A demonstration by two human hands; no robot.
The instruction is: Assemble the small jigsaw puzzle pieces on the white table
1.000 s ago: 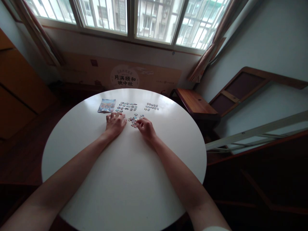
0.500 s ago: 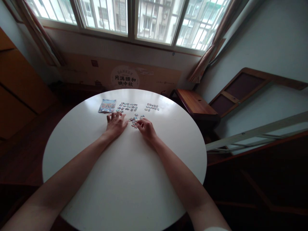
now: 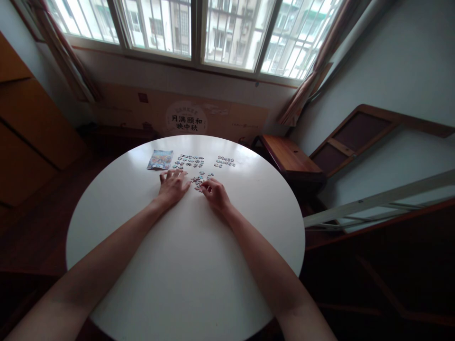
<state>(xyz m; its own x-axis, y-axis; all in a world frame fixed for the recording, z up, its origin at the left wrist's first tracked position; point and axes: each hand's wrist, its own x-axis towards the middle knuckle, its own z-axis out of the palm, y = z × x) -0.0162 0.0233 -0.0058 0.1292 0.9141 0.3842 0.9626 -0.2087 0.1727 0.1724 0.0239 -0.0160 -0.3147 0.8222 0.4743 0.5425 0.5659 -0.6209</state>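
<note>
Between my two hands lies a small loose heap of jigsaw puzzle pieces [image 3: 197, 181] on the white round table [image 3: 185, 265]. My right hand [image 3: 216, 193] is at the heap's right side, thumb and fingertips pinched at a piece on its edge. To the left of the heap my left hand [image 3: 173, 184] rests on the table with its fingers spread, the fingertips close to the nearest row of laid-out pieces. Those puzzle pieces [image 3: 191, 161] lie in rows beyond the hands. A second group of pieces [image 3: 225, 161] is set out in rows farther right.
A colourful picture sheet or packet [image 3: 160, 159] lies left of the rows. Past the table's right edge stands a wooden stool or bench [image 3: 287, 154]. A printed board [image 3: 220, 113] leans under the barred window [image 3: 231, 33].
The view has shifted slightly, so everything sits a little lower. Both hands stay in nearly the same places, the right one still pinching at the heap.
</note>
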